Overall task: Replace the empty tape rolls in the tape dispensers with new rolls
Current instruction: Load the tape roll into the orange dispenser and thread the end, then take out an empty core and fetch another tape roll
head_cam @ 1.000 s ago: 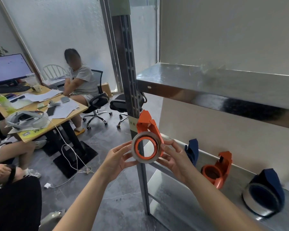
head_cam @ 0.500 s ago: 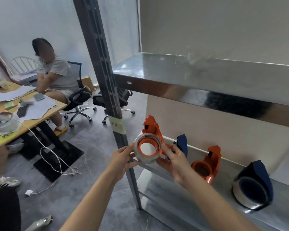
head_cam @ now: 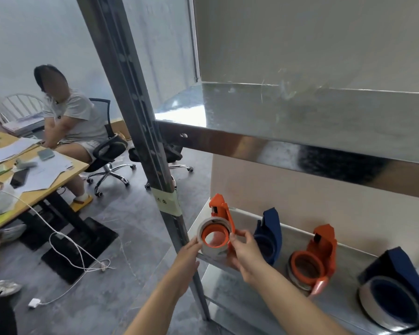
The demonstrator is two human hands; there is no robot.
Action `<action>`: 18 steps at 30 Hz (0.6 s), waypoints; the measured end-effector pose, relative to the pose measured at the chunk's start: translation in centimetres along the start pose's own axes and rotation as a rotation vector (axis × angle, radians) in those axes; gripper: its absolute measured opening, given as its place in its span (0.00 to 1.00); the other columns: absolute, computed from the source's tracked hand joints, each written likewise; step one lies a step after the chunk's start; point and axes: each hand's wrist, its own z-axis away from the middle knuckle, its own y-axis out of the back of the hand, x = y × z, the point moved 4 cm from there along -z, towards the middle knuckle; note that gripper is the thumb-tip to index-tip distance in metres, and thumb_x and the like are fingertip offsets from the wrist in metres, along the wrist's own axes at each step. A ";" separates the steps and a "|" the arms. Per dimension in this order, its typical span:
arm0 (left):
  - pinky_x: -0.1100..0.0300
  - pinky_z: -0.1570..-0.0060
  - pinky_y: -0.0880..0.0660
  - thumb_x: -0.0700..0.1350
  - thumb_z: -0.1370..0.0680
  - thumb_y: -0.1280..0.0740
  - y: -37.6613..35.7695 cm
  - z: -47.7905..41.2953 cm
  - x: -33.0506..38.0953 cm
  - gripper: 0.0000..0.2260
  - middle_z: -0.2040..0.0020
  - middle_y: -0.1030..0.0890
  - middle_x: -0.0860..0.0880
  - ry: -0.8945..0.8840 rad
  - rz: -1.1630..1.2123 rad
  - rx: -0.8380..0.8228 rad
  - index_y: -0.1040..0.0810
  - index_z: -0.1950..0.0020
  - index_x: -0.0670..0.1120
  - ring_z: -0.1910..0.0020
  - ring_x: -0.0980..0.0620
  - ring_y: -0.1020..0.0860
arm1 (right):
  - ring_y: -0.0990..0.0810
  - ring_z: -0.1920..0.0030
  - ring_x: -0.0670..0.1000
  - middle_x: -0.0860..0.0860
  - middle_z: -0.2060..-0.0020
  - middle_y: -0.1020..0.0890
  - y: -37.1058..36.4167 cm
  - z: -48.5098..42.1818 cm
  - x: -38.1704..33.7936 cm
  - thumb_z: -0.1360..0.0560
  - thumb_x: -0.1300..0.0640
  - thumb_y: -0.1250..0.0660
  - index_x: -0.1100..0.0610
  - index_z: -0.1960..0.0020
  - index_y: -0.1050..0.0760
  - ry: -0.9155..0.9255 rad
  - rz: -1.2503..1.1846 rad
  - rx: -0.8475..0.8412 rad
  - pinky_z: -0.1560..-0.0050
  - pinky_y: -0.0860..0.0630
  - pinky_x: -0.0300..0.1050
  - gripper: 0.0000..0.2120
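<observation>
An orange tape dispenser (head_cam: 220, 210) with a clear tape roll (head_cam: 207, 247) on its hub sits at the left end of the metal shelf (head_cam: 247, 274). My left hand (head_cam: 188, 256) touches the roll's left rim. My right hand (head_cam: 242, 250) grips the dispenser from the right, thumb near the hub. To the right stand a blue dispenser (head_cam: 269, 234), a second orange dispenser (head_cam: 312, 259) with a roll, and another blue dispenser (head_cam: 394, 288) holding a tape roll.
The shelf's steel upright post (head_cam: 140, 141) stands just left of my hands, with a paper label (head_cam: 167, 201) on it. An upper shelf (head_cam: 300, 122) overhangs. A person sits on an office chair at a wooden desk (head_cam: 34, 175) on the left; a white cable (head_cam: 65, 252) lies on the floor.
Both hands carried the orange dispenser with its roll forward and down to the shelf's left end. The view swung right toward the rack.
</observation>
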 end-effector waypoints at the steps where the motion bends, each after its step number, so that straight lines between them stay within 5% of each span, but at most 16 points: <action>1: 0.54 0.37 0.36 0.45 0.21 0.37 -0.3 -0.1 -0.2 0.13 0.47 0.21 0.57 0.000 -0.024 -0.012 0.17 0.55 0.61 0.41 0.52 0.28 | 0.19 0.46 0.57 0.58 0.46 0.19 -0.1 -0.2 0.3 0.21 0.59 0.37 0.53 0.47 0.29 -0.010 0.011 0.001 0.46 0.20 0.57 0.04; 3: 0.54 0.36 0.37 0.42 0.21 0.37 -0.2 -0.6 -0.6 0.14 0.40 0.22 0.55 0.000 -0.048 -0.027 0.19 0.48 0.62 0.38 0.52 0.29 | 0.20 0.44 0.56 0.56 0.45 0.20 0.1 -0.7 0.7 0.20 0.62 0.39 0.52 0.45 0.28 -0.010 0.080 0.001 0.41 0.23 0.57 0.07; 6: 0.54 0.31 0.38 0.34 0.21 0.40 -0.2 -1.0 -1.0 0.25 0.31 0.32 0.54 0.016 0.039 -0.062 0.38 0.26 0.51 0.32 0.52 0.33 | 0.23 0.41 0.53 0.53 0.41 0.21 0.1 -0.6 1.0 0.21 0.65 0.41 0.48 0.42 0.28 -0.013 0.193 -0.080 0.35 0.27 0.54 0.14; 9: 0.59 0.37 0.32 0.27 0.24 0.42 -0.4 -1.0 -0.9 0.22 0.40 0.27 0.53 -0.012 0.065 -0.050 0.36 0.35 0.47 0.43 0.55 0.26 | 0.24 0.40 0.52 0.53 0.39 0.23 -0.1 0.1 1.1 0.20 0.69 0.46 0.49 0.34 0.31 -0.067 0.180 -0.204 0.38 0.26 0.48 0.22; 13: 0.51 0.29 0.37 0.33 0.30 0.34 -0.2 -1.2 -0.9 0.25 0.38 0.28 0.53 -0.040 -0.066 -0.094 0.33 0.38 0.53 0.35 0.51 0.31 | 0.25 0.38 0.52 0.51 0.37 0.24 0.1 0.7 0.6 0.20 0.69 0.47 0.47 0.28 0.37 -0.128 0.161 -0.296 0.42 0.31 0.46 0.26; 18: 0.56 0.38 0.35 0.30 0.25 0.39 -0.3 -0.9 -0.3 0.23 0.46 0.24 0.58 -0.044 -0.130 -0.130 0.28 0.48 0.61 0.44 0.56 0.28 | 0.26 0.36 0.52 0.51 0.36 0.23 0.4 0.8 0.8 0.21 0.67 0.44 0.49 0.27 0.37 -0.157 0.150 -0.333 0.40 0.33 0.49 0.25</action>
